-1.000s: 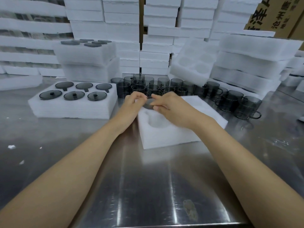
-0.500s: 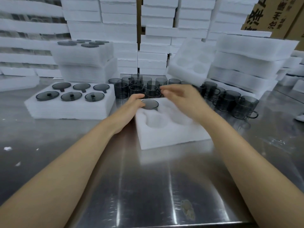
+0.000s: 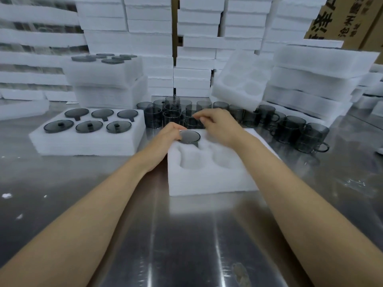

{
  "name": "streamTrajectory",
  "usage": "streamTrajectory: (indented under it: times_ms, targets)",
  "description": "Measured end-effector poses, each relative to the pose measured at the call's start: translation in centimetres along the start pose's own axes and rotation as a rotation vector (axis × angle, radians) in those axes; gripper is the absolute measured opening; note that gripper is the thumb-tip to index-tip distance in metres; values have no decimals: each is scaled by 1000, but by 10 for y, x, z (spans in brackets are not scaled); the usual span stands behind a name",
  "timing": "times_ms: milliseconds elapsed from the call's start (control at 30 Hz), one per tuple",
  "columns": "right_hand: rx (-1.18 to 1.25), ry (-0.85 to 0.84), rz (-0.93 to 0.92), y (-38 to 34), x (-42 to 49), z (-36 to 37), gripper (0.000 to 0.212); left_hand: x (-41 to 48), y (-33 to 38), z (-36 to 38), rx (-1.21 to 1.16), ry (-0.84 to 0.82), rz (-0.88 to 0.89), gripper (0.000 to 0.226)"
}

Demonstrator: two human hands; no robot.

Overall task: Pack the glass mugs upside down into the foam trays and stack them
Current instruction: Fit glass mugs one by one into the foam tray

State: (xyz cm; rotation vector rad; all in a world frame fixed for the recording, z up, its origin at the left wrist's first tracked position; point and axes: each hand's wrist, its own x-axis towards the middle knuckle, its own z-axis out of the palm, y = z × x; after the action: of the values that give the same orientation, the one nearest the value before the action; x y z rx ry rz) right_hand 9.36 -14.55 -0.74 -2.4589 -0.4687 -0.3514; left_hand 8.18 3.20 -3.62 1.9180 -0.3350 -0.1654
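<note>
Left hand [image 3: 165,139] at the left rim of the tray [image 3: 207,181], grip curled against the side of the mug [image 3: 189,136], thumb on the top edge. The mug sits upside down in the tray's far-left pocket, base up, handle stub pointing toward the near pockets. The two near pockets are open foam; the far-right part of the tray is hidden under the right wrist. Right hand [image 3: 219,125] hangs over the tray's far edge, fingers [image 3: 200,119] bent, thumb and forefinger close together right above the nearest of the loose mugs [image 3: 165,114]; can't tell if that grip pinches a rim or is just closed in the air. The loose mugs stand upright in a bunch behind the tray, and more of them [image 3: 300,131] run off to the right with handles out. The tray lies flat on the steel desk [image 3: 186,245], about centre. To the left, apart from it, a full tray [image 3: 83,147] holds six mugs base up. Behind that, a stack [image 3: 107,79] of filled trays. An empty tray [image 3: 242,79] leans tilted at back right, against a pile of trays [image 3: 310,79]. Foam stacks [image 3: 149,27] make up the back wall, with a cardboard box [image 3: 342,19] top right. A few white foam crumbs [image 3: 7,195] lie on the desk at far left.
</note>
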Motion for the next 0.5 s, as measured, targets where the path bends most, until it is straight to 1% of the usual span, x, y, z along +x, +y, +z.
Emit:
streamTrajectory:
  times_ms: [33, 67, 133, 167, 200, 233, 300, 367, 433, 500]
  targets:
    - [-9, -54, 0, 1, 0, 1, 32, 5, 2, 2, 22, 1, -10, 32]
    - [-31, -114, 7, 1, 0, 0, 33, 6, 3, 4, 27, 41, -15, 30]
    - [-105, -223, 34, -1, 0, -1, 35, 1, -1, 7, -65, 131, 2, 23]
    - [-116, -248, 46, -3, 0, -1, 34, -2, -4, 8, -102, 134, 16, 23]
    - [-109, -251, 44, -3, 0, 0, 32, -3, -6, 8, -109, 128, 20, 28]
    - [-98, -233, 30, -3, -1, 0, 30, -1, -6, 7, -104, 123, 22, 32]
    - [-51, -154, 20, -1, -1, 0, 29, 4, -7, 5, -109, 139, 37, 28]
    - [98, -70, 52, 0, -1, 0, 37, 1, -8, 6, -142, 168, 45, 26]
    - [243, 27, 60, -2, -4, -1, 44, -4, -10, 8, -179, 162, 54, 26]
    - [333, 177, 29, -6, -8, -4, 37, -6, -10, 9, -179, 140, 63, 25]
